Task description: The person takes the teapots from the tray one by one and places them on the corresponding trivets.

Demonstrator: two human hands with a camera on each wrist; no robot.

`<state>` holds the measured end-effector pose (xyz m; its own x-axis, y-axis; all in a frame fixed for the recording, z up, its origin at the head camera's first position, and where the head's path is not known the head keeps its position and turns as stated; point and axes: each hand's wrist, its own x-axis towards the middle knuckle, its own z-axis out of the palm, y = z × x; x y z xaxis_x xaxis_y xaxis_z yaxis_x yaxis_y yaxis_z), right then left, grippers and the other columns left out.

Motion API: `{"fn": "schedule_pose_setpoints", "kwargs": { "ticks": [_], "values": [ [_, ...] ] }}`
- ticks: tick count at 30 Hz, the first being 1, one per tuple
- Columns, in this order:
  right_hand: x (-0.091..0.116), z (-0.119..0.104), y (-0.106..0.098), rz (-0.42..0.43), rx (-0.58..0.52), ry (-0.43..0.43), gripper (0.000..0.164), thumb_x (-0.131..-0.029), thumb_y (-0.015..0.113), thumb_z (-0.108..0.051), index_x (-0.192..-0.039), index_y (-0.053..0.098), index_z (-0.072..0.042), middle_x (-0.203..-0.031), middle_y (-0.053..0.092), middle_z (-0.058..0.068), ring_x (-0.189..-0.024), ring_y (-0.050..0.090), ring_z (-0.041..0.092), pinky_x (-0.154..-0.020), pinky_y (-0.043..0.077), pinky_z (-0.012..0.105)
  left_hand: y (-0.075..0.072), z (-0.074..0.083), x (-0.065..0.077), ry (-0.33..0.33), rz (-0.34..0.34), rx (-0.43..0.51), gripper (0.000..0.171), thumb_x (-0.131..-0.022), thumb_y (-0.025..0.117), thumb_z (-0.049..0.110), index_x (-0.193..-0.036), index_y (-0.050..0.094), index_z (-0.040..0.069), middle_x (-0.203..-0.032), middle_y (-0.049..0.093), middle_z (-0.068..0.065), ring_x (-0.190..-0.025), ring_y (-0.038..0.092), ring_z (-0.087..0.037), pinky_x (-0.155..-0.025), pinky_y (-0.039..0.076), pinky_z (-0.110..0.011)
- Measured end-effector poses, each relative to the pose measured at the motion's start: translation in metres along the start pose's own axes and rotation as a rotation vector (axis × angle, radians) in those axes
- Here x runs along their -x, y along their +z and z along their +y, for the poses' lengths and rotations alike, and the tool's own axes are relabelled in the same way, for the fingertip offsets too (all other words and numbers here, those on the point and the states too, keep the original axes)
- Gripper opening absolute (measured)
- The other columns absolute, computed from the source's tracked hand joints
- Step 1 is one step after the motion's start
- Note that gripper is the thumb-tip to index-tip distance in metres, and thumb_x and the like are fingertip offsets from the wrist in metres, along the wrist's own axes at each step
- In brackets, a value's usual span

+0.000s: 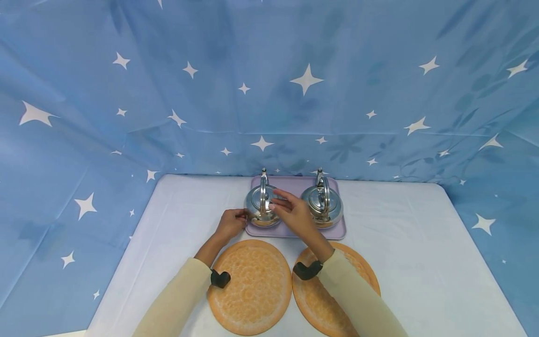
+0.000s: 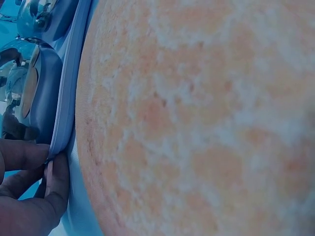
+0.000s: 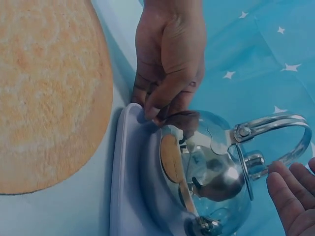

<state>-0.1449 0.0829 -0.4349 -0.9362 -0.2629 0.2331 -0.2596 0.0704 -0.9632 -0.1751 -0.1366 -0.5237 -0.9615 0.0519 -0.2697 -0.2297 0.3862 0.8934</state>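
Observation:
Two shiny metal kettles stand side by side on a pale purple tray, each with an arched handle on top. My left hand pinches the tray's near left corner between thumb and fingers, just beside the left kettle. The right wrist view also shows that grip at the tray corner. My right hand hovers between the kettles with its fingers extended, and its fingertips come right at the left kettle's handle. It holds nothing.
In front of the tray lie two round mats with a baked-bread pattern, a left one and a right one partly under my right forearm in view. A white cloth covers the table. Blue starry fabric hangs behind it.

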Motion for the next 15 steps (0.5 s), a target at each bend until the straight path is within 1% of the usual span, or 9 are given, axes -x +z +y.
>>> {"fn": "schedule_pose_setpoints", "kwargs": {
  "ticks": [3,6,11,15],
  "values": [
    [-0.002,0.002,0.003,-0.007,-0.024,0.004,0.049,-0.090,0.064,0.003,-0.133,0.046,0.016,-0.133,0.051,0.031,-0.115,0.054,0.046,-0.089,0.050,0.027,0.000,0.000,0.000,-0.006,0.005,-0.007,0.045,-0.079,0.057,-0.014,-0.124,0.061,-0.009,-0.095,0.062,-0.012,-0.085,0.054,-0.019,-0.069,0.048,-0.025],
    [-0.003,0.004,0.005,-0.014,-0.024,0.013,0.049,-0.090,0.065,0.002,-0.134,0.047,0.015,-0.132,0.052,0.030,-0.114,0.055,0.046,-0.087,0.051,0.026,0.000,0.001,-0.001,-0.020,0.011,-0.016,0.045,-0.080,0.058,-0.013,-0.125,0.061,-0.007,-0.095,0.062,-0.011,-0.085,0.054,-0.018,-0.069,0.048,-0.025],
    [-0.004,0.007,0.009,-0.032,-0.049,0.058,0.049,-0.091,0.065,-0.002,-0.136,0.048,0.010,-0.134,0.053,0.024,-0.116,0.057,0.039,-0.088,0.050,0.027,0.000,0.002,-0.002,-0.017,0.012,-0.030,0.044,-0.081,0.058,-0.012,-0.125,0.061,-0.007,-0.095,0.062,-0.011,-0.084,0.054,-0.018,-0.067,0.047,-0.026],
    [-0.005,0.006,0.013,-0.037,-0.069,0.072,0.050,-0.091,0.066,-0.003,-0.136,0.048,0.010,-0.134,0.052,0.025,-0.118,0.056,0.037,-0.090,0.050,0.029,0.000,0.001,-0.002,-0.011,0.011,-0.043,0.045,-0.080,0.058,-0.011,-0.125,0.061,-0.007,-0.094,0.063,-0.011,-0.084,0.054,-0.018,-0.067,0.047,-0.025]
  ]
}}
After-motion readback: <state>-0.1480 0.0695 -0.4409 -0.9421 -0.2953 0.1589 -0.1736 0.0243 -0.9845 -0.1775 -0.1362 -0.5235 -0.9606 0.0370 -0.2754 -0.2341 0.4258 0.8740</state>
